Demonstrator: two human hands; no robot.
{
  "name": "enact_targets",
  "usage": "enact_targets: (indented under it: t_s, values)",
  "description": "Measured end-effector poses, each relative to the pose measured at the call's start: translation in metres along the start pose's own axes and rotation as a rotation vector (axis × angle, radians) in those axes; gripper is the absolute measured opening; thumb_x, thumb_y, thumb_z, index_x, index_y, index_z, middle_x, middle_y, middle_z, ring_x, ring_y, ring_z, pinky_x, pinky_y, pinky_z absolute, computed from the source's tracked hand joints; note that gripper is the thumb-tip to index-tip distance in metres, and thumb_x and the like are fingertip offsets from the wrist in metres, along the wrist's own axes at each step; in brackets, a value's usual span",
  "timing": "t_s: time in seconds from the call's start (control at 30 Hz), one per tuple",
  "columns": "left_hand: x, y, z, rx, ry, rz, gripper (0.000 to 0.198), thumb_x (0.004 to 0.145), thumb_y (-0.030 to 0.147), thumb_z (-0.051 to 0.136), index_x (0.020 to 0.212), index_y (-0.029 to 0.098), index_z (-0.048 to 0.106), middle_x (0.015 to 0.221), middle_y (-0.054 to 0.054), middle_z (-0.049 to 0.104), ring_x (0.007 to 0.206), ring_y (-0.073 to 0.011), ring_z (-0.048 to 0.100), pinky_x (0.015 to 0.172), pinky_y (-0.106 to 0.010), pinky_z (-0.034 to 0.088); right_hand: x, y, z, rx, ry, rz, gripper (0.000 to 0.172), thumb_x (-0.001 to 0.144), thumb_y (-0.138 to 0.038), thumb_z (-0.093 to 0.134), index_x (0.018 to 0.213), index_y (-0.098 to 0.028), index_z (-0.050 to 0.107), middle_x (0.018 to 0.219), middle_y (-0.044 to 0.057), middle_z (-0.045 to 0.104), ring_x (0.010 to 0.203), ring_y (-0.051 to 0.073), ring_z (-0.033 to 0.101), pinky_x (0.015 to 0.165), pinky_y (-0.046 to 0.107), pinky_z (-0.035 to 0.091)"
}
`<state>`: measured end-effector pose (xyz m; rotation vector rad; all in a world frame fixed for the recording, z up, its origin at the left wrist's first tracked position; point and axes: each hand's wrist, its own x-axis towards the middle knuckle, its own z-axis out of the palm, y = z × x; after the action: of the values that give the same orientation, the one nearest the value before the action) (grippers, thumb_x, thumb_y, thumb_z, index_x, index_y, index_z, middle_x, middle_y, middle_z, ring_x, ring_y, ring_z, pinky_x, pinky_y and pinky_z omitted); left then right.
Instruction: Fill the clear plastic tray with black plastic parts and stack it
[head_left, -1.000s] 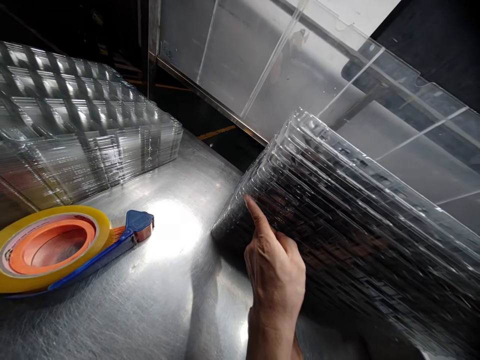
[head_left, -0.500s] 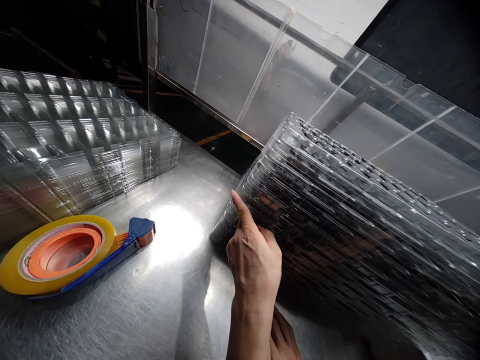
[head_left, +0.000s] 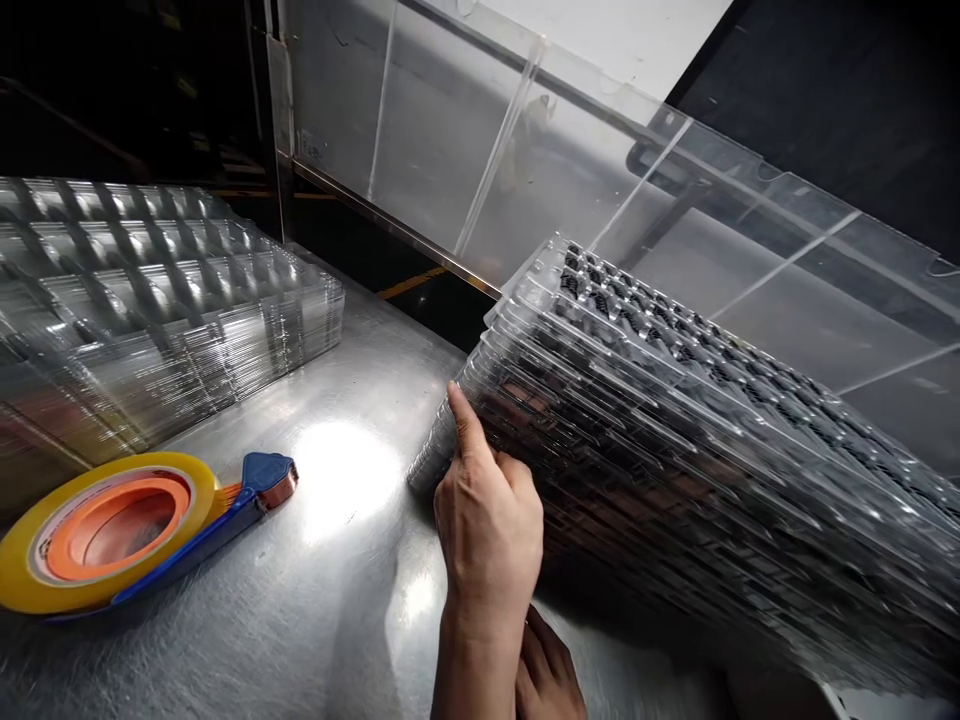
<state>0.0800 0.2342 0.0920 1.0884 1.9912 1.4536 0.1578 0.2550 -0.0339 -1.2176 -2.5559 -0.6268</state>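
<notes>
A tall stack of clear plastic trays (head_left: 675,440) fills the right side, its rows of moulded cups showing on top. My left hand (head_left: 491,520) is at the near left corner of the stack, back of the hand toward me. Its index finger is stretched out along the tray edges, and the other fingers are folded or hidden. Behind the left wrist, lower right, part of my right hand (head_left: 553,672) shows in shadow under the stack's near side. What its fingers grip is hidden. Near the stack's top left, a few tray edges jut out slightly.
A second stack of clear trays (head_left: 225,320) stands at left. In front of it lies a yellow tape roll (head_left: 199,490) on a blue dispenser (head_left: 262,475). A transparent panel (head_left: 450,130) runs behind the metal table (head_left: 315,580), beyond a dark gap.
The whole view has shifted a little left and down. More of the right stack's top now shows. My left hand stays at the same corner, and the right hand remains below it.
</notes>
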Motion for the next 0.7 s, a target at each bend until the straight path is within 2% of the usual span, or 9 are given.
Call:
enact_targets:
  t_s: [0.3,0.37,0.43,0.5,0.6,0.7]
  values:
    - [0.001,0.008,-0.006,0.027,-0.010,-0.028,0.073,0.083,0.016,0.042,0.150,0.013,0.013,0.074,-0.005,0.066,0.082,-0.0248,0.066,0.081,-0.039,0.050,0.016,-0.009,-0.002,0.003,-0.017,0.064,0.071,0.065,-0.033,0.063,0.122,-0.068,0.039,0.099,-0.008,0.065,0.093,0.035,0.066,0.050,0.039,0.053]
    - [0.001,0.010,-0.006,0.033,-0.003,-0.040,0.072,0.083,0.016,0.043,0.150,0.012,0.015,0.078,-0.007,0.067,0.084,-0.0264,0.066,0.082,-0.040,0.049,0.006,-0.007,-0.004,0.003,-0.024,0.078,0.068,0.066,-0.033,0.064,0.122,-0.066,0.042,0.097,-0.007,0.065,0.092,0.034,0.066,0.050,0.037,0.053]
    - [0.002,0.013,-0.006,0.035,0.010,-0.052,0.072,0.083,0.016,0.044,0.149,0.011,0.017,0.083,-0.010,0.068,0.085,-0.0282,0.066,0.083,-0.042,0.047,-0.024,-0.002,-0.006,0.044,-0.012,0.070,0.064,0.068,-0.034,0.064,0.120,-0.065,0.045,0.096,-0.007,0.066,0.094,0.034,0.066,0.050,0.037,0.054]
    - [0.002,0.016,-0.005,0.029,0.026,-0.061,0.072,0.083,0.017,0.045,0.149,0.010,0.017,0.087,-0.013,0.068,0.085,-0.0290,0.066,0.082,-0.043,0.046,-0.069,0.007,-0.008,0.135,0.024,0.039,0.058,0.071,-0.037,0.062,0.121,-0.063,0.047,0.097,-0.007,0.066,0.099,0.035,0.064,0.053,0.038,0.055]
    - [0.001,0.020,-0.004,-0.014,0.032,-0.052,0.074,0.082,0.016,0.047,0.149,0.012,0.017,0.081,-0.010,0.067,0.079,-0.0262,0.065,0.078,-0.039,0.046,-0.135,0.019,-0.005,0.311,0.082,-0.024,0.047,0.082,-0.047,0.051,0.129,-0.049,0.049,0.107,-0.003,0.065,0.106,0.035,0.062,0.062,0.039,0.058]
    - [0.001,0.023,-0.004,-0.078,0.038,-0.037,0.075,0.081,0.014,0.050,0.149,0.014,0.019,0.071,-0.005,0.065,0.071,-0.0230,0.063,0.073,-0.035,0.044,-0.160,0.023,0.001,0.409,0.094,-0.002,0.045,0.088,-0.049,0.042,0.132,-0.043,0.049,0.113,-0.001,0.064,0.108,0.034,0.061,0.069,0.042,0.058]
